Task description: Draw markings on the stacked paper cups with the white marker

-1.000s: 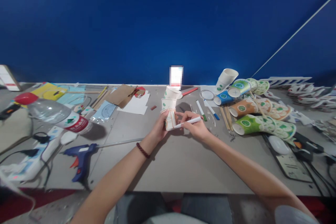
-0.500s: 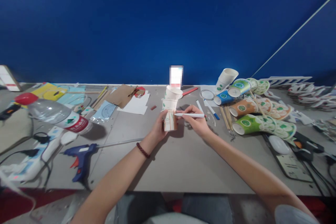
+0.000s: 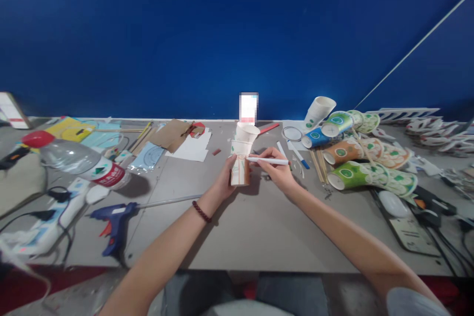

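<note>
My left hand (image 3: 224,176) is wrapped round the lower part of a paper cup assembly (image 3: 240,170). White paper cups with green marks are joined end to end, and the lowest one shows brown-orange lines. The open rim of the top cup (image 3: 247,132) tilts away to the right. In my right hand (image 3: 277,168) is a white marker pen (image 3: 269,161) with a red end, pinched between thumb and fingers. Its tip points left and meets the side of the lowest cup, or lies very close to it.
Painted cup assemblies (image 3: 370,175) and a stack of white cups (image 3: 319,111) occupy the right. A blue-capped marker (image 3: 299,155) lies nearer. Leftward are a glue gun (image 3: 116,222), a red-capped bottle (image 3: 79,160) and a power strip (image 3: 55,222). Behind stands a lit phone (image 3: 248,107).
The top of the cup assembly has shifted slightly right and down, so its tilt differs a little. My right hand and the marker stay almost in place at the lowest cup.
</note>
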A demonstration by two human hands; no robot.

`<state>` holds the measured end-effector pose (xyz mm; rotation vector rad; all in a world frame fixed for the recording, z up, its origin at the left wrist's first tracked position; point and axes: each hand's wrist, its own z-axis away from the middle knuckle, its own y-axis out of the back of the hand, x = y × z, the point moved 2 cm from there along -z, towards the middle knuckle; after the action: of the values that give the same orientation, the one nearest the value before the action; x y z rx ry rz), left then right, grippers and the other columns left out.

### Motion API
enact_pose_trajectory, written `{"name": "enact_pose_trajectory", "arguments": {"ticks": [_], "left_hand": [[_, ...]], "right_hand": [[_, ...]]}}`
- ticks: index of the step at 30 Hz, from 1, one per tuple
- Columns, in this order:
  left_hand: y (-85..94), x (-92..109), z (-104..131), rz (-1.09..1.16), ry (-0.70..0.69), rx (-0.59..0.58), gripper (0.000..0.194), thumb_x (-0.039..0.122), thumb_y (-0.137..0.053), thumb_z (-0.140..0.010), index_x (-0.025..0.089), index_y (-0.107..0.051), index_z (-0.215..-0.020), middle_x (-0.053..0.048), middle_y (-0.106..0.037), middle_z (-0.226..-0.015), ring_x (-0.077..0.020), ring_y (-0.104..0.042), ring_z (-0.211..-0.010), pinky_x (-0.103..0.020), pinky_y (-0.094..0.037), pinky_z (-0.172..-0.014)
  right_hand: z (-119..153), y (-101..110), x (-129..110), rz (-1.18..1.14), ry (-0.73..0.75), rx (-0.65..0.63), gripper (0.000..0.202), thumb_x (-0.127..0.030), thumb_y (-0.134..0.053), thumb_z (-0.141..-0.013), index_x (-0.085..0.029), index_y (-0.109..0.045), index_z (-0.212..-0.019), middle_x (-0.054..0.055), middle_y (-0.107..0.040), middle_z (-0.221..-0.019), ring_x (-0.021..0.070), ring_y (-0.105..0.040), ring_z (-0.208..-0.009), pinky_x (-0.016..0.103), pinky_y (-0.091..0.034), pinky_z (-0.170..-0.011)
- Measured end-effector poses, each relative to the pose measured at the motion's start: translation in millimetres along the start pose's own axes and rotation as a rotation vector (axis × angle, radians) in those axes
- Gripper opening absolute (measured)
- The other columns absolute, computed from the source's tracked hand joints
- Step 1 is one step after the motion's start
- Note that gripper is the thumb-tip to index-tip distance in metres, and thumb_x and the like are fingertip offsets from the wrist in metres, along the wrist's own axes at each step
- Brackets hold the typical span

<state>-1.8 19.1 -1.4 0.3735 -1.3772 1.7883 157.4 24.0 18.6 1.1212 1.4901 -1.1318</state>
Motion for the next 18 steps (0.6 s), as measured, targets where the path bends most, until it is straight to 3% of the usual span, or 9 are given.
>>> {"name": "enact_pose_trajectory", "arguments": {"ticks": [4, 10, 16, 18], "left_hand": [[0.0, 0.2, -0.8, 0.015, 0.028, 0.002, 0.036, 0.043, -0.052, -0.093, 0.011, -0.07, -0.093, -0.008, -0.073, -0.074, -0.0179, -0.068, -0.062, -0.028, -0.054, -0.059], [0.4, -0.7, -1.8, 0.04, 0.02, -0.055, 0.037, 0.044, -0.056, -0.09, 0.011, -0.071, -0.095, -0.01, -0.074, -0.079, -0.0192, -0.069, -0.067, -0.029, -0.055, -0.063], [1.0, -0.1, -1.1, 0.027, 0.019, -0.05, 0.037, 0.046, -0.059, -0.088, 0.011, -0.071, -0.093, -0.008, -0.073, -0.075, -0.0179, -0.068, -0.064, -0.028, -0.054, -0.061], [0.6, 0.2, -1.0, 0.036, 0.03, -0.04, 0.036, 0.044, -0.055, -0.091, 0.011, -0.071, -0.093, -0.008, -0.073, -0.075, -0.0177, -0.068, -0.063, -0.028, -0.054, -0.061]], "right_hand": [[0.1, 0.1, -0.9, 0.005, 0.008, 0.007, 0.031, -0.049, -0.078, -0.077, -0.025, -0.059, -0.081, 0.005, -0.079, -0.096, 0.0254, -0.077, -0.093, 0.041, -0.062, -0.083], [1.8, -2.2, -7.1, 0.025, 0.064, -0.065, 0.025, -0.045, -0.077, -0.079, -0.027, -0.06, -0.076, 0.002, -0.074, -0.07, 0.0308, -0.069, -0.117, 0.047, -0.056, -0.096], [1.6, -2.5, -4.7, 0.007, -0.002, 0.015, 0.031, -0.049, -0.077, -0.076, -0.025, -0.059, -0.08, 0.006, -0.079, -0.1, 0.0245, -0.078, -0.087, 0.042, -0.062, -0.082], [2.0, -2.5, -5.0, 0.011, 0.006, 0.002, 0.03, -0.048, -0.077, -0.077, -0.024, -0.059, -0.08, 0.006, -0.079, -0.097, 0.0256, -0.077, -0.092, 0.042, -0.062, -0.084]]}}
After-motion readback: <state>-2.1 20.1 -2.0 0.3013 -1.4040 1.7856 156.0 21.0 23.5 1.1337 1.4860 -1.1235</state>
